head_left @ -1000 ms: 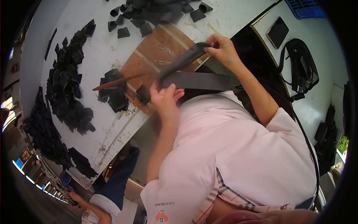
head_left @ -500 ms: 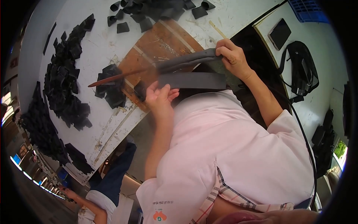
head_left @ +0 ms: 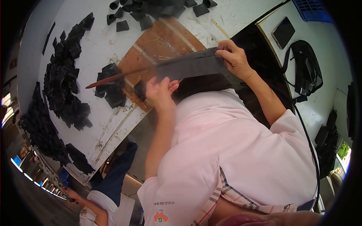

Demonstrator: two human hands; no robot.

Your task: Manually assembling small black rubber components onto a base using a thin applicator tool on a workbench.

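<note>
Head view: hands gripping strip.

The right hand pinches one end of a long strip. The left hand holds the other end, to its left. A thin stick pokes out further left. A board lies under the strip, on the table. Small cut pieces sit left of the left hand. A big pile lies further left.
</note>
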